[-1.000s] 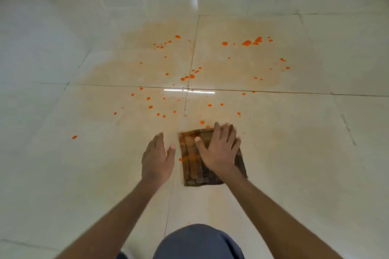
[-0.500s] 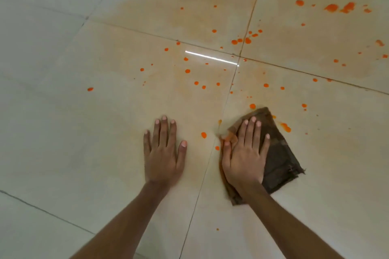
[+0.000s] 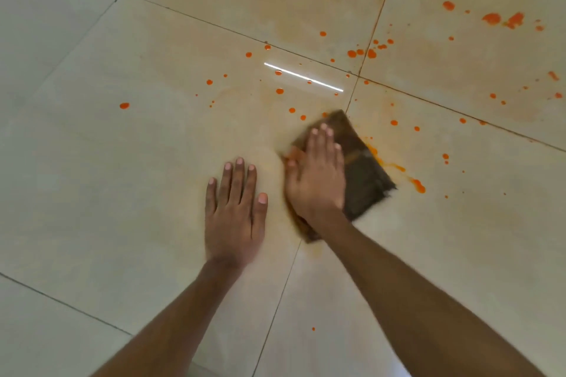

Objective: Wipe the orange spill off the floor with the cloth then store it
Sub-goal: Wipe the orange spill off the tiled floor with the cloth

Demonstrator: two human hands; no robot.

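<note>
Orange drops (image 3: 352,53) dot the floor (image 3: 107,193) beyond the cloth (image 3: 364,180), pressed flat under the right hand (image 3: 315,174), its grip open. The left hand (image 3: 234,211) braces flat beside it, holding nothing. Wiping is under way; next, sweep the cloth through the farther drops.

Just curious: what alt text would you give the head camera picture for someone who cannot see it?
Seen from above, a person's right hand presses a dark brown cloth flat onto a pale tiled floor, beside an orange smear. The left hand rests flat on the floor next to it, and orange drops dot the tiles beyond.
</note>
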